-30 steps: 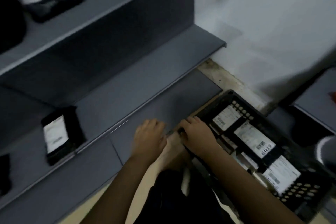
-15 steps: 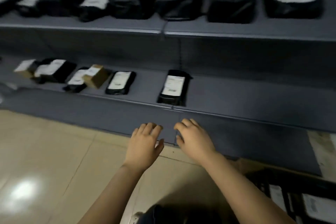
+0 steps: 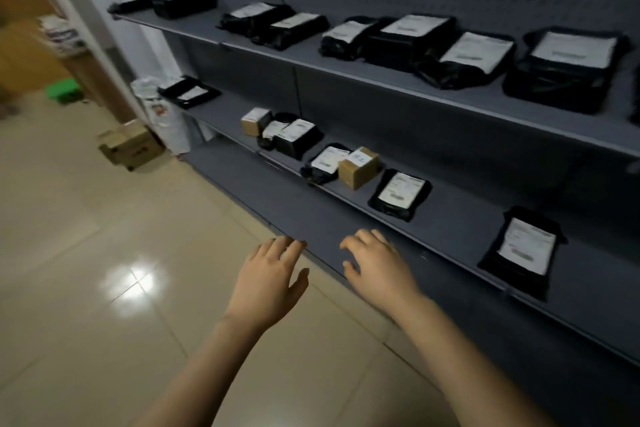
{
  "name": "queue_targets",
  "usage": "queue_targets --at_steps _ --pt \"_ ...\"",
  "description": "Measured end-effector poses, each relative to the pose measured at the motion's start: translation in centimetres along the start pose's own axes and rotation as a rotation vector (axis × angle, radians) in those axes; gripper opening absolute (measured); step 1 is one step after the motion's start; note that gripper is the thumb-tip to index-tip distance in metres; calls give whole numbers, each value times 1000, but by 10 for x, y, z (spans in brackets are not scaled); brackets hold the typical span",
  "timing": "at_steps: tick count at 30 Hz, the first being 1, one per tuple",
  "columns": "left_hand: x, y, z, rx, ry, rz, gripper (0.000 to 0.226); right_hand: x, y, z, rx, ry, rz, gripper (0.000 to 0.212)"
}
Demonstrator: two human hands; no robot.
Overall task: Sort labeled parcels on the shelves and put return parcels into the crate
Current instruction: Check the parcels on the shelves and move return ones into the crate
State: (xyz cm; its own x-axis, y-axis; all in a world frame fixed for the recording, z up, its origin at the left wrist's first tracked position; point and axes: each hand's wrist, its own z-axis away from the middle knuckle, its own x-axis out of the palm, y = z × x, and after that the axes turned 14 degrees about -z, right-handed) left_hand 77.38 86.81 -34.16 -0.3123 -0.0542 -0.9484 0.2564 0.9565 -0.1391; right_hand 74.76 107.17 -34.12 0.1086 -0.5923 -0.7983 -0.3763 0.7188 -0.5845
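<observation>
My left hand point(image 3: 269, 281) and my right hand point(image 3: 377, 267) hover side by side, palms down, in front of the lowest grey shelf panel point(image 3: 311, 218); both are empty with relaxed fingers. On the lower shelf point(image 3: 460, 218) lie black labelled parcels point(image 3: 401, 193) point(image 3: 524, 248), a brown box point(image 3: 360, 166) and further parcels point(image 3: 294, 135) to the left. The upper shelf point(image 3: 381, 76) carries a row of several black labelled parcels point(image 3: 474, 57). The crate is out of view.
Glossy tiled floor point(image 3: 104, 270) spreads to the left. A cardboard box point(image 3: 130, 147) and a white bag point(image 3: 166, 118) stand at the shelf's left end, with a green stool point(image 3: 64, 88) farther back.
My view has swung left from the crate to the shelves. Both hands have left the crate's edge and stay empty in front of the shelving.
</observation>
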Motion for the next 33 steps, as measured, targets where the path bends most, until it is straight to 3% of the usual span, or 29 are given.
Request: queue_targets --at_steps 8,21,33 --pt "1 -96 -27 -156 44 -35 40 28 -45 -120 -162 -56 -14 26" --pt "29 -221 -144 -431 144 -145 37 61 -78 -344 -412 -205 -69 33" --pt "85 -354 -199 -464 105 -100 36 132 -105 -479 -381 -255 -53 34"
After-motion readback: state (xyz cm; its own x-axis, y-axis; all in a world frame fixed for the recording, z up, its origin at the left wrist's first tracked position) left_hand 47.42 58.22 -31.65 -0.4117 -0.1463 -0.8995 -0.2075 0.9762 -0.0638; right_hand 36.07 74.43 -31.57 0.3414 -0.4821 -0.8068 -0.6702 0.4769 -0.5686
